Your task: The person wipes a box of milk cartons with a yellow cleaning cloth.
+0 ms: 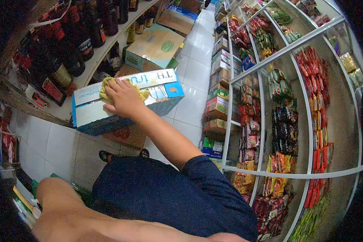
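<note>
My right hand (124,97) presses a crumpled yellow cloth (144,94) against the top of a blue and white cardboard carton (93,114). Its fingers lie bent over the cloth, and the thumb rests close to the carton's top. The carton carries large printed letters and stands lengthwise in front of me, beside a shelf of bottles. A bare limb stretches along the bottom of the view, but my left hand cannot be made out there.
Dark bottles (93,28) crowd the shelf (109,46) at upper left. A brown carton (153,46) stands behind the blue one. Along the right runs a metal-framed rack (294,174) with hanging sachets (284,129), and stacked boxes (220,86) line its foot. White tiles (189,80) cover the floor.
</note>
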The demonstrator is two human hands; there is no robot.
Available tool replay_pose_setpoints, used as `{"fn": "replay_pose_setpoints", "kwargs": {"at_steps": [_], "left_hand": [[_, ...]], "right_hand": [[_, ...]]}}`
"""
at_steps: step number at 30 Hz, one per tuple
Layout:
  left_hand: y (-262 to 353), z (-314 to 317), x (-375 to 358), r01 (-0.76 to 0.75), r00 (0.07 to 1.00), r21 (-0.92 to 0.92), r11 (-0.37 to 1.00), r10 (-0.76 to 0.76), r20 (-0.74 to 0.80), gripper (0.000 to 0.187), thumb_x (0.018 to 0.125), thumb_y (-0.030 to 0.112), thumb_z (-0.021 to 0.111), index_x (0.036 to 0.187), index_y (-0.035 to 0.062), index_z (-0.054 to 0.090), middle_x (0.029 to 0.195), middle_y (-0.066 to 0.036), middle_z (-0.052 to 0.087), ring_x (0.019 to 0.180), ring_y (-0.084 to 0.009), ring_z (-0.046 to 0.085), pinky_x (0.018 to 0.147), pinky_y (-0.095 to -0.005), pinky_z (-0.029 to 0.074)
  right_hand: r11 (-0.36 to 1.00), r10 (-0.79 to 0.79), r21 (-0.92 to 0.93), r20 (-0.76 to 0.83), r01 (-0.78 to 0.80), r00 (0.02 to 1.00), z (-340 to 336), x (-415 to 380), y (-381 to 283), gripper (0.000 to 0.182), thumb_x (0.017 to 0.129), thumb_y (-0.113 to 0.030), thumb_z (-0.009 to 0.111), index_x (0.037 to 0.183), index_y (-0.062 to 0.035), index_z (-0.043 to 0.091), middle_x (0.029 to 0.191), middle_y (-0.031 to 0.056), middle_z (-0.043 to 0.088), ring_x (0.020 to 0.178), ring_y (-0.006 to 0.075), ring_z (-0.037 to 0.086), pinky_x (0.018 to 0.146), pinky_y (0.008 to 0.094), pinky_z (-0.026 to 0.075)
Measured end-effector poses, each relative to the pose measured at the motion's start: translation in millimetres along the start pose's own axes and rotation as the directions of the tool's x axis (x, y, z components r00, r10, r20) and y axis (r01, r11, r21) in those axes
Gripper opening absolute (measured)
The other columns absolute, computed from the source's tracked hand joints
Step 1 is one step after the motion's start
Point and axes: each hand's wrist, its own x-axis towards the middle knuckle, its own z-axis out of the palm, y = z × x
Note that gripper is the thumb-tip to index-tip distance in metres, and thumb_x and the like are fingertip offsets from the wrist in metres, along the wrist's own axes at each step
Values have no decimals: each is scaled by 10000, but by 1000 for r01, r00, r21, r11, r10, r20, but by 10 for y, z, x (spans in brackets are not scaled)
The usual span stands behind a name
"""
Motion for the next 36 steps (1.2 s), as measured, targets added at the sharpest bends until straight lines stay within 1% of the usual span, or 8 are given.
{"fn": "replay_pose_setpoints", "kwargs": {"at_steps": [8, 13, 17, 21, 23, 28, 33, 36], "left_hand": [[-74, 315, -36, -51, 998, -92, 994, 53, 16, 425, 945, 353, 292, 1058, -11, 482, 658, -27, 489, 512, -116, 418, 805, -331, 422], [-36, 261, 72, -85, 996, -154, 984, 90, 24, 419, 946, 345, 296, 1057, -11, 488, 702, -46, 503, 520, -118, 434, 798, -319, 430], [-31, 103, -115, -103, 993, -198, 975, 111, 29, 415, 947, 339, 299, 1055, -11, 492, 737, -60, 515, 526, -120, 447, 793, -308, 437], [-374, 82, -221, -119, 991, -236, 965, 129, 30, 410, 947, 333, 302, 1054, -12, 496, 772, -75, 527, 532, -122, 461, 788, -298, 444], [-476, 188, -347, -127, 990, -253, 959, 138, 29, 408, 948, 331, 304, 1054, -12, 498, 789, -82, 533, 535, -122, 467, 786, -293, 447], [-194, 18, -153, -136, 989, -294, 946, 148, 19, 402, 949, 323, 308, 1052, -12, 504, 833, -101, 547, 542, -124, 483, 780, -280, 455], [-663, 112, -132, -141, 989, -328, 934, 151, 4, 396, 950, 316, 312, 1051, -12, 509, 876, -119, 562, 550, -126, 500, 773, -268, 463], [-809, 170, -153, -263, 953, -396, 880, 301, 36, 381, 940, 313, 330, 1041, -7, 509, 880, -120, 563, 568, -135, 502, 775, -277, 463]], "right_hand": [[999, 8, 31, 2, -8, 1000, 76, 5, 34, 631, 722, -491, 586, 1177, -61, 507, 1224, 127, 468, 1173, 329, 406, 1000, 438, 292], [1000, 1, 13, -12, -1, 1000, 77, -4, 37, 612, 730, -484, 585, 1168, -64, 501, 1203, 129, 474, 1163, 332, 411, 993, 436, 297], [1000, 2, 21, 3, -2, 1000, 25, -3, 14, 577, 754, -464, 571, 1162, -62, 496, 1205, 132, 472, 1168, 331, 409, 995, 428, 292], [1000, 3, 23, 30, -4, 1000, -14, 8, -4, 575, 753, -458, 574, 1162, -61, 495, 1205, 134, 471, 1167, 331, 409, 991, 426, 295], [1000, 1, -3, 3, -1, 1000, 36, -2, -1, 610, 718, -464, 600, 1166, -63, 498, 1199, 132, 475, 1156, 329, 413, 989, 435, 300], [1000, 6, -6, -4, -6, 1000, 62, -17, -11, 615, 726, -465, 594, 1179, -61, 495, 1213, 134, 470, 1171, 331, 405, 1002, 432, 291], [1000, 23, 15, 28, -23, 999, -12, -14, -48, 591, 759, -453, 569, 1191, -57, 491, 1259, 141, 458, 1197, 333, 397, 1016, 422, 277], [999, 38, -1, 36, -38, 999, 12, -21, -50, 594, 756, -445, 574, 1200, -59, 491, 1274, 144, 455, 1203, 326, 397, 1019, 421, 277]]}}
